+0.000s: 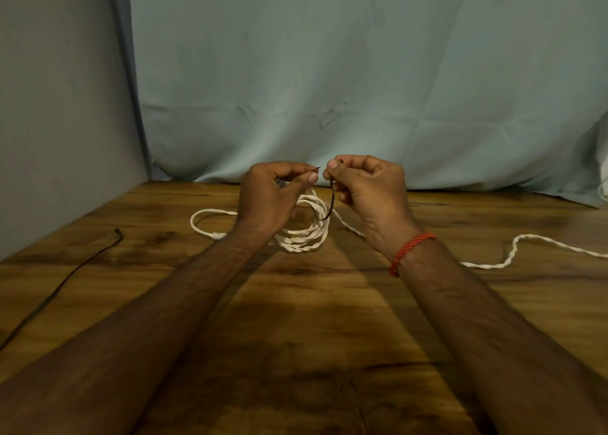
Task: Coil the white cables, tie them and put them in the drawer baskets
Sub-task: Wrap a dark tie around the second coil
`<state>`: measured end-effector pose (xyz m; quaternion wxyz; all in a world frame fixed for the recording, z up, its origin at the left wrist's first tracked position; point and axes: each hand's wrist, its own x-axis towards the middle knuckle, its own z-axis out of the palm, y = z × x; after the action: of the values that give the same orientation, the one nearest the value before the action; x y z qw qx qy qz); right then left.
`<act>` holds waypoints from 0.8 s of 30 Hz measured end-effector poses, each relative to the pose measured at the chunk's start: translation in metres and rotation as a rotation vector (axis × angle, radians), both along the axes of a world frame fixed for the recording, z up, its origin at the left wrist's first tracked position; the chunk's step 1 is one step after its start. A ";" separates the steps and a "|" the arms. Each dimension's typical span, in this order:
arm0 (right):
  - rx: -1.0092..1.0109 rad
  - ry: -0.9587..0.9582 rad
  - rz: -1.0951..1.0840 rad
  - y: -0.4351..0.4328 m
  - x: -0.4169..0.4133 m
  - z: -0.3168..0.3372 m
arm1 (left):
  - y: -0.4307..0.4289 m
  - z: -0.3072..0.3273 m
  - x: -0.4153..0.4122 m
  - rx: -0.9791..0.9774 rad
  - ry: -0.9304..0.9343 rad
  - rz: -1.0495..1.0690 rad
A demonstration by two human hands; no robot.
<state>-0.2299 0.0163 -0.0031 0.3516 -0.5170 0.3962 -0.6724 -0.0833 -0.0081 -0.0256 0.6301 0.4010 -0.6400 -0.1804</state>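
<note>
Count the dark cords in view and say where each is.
2. One thin dark tie, pinched by the left hand and right hand, loops through the white cable coil; one black cord lies on the table at left. Others may be hidden.

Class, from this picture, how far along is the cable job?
Done: the white cable is mostly coiled, a tail trailing right. In hand: left hand and right hand pinch a dark tie looped through the coil. Left: fasten it, then store it; no basket in view.
</note>
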 end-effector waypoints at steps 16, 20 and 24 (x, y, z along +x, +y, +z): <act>-0.105 0.370 -0.129 -0.006 -0.001 -0.006 | -0.001 0.002 0.003 -0.103 -0.094 0.038; -0.117 0.368 -0.129 -0.006 -0.003 -0.006 | 0.000 0.003 0.002 -0.114 -0.112 0.038; -0.174 0.438 -0.175 -0.001 0.001 -0.004 | 0.001 0.003 0.003 -0.121 -0.126 0.031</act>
<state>-0.2293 0.0149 -0.0070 0.1520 -0.6424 0.4469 -0.6038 -0.0807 -0.0070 -0.0221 0.6144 0.3827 -0.6817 -0.1060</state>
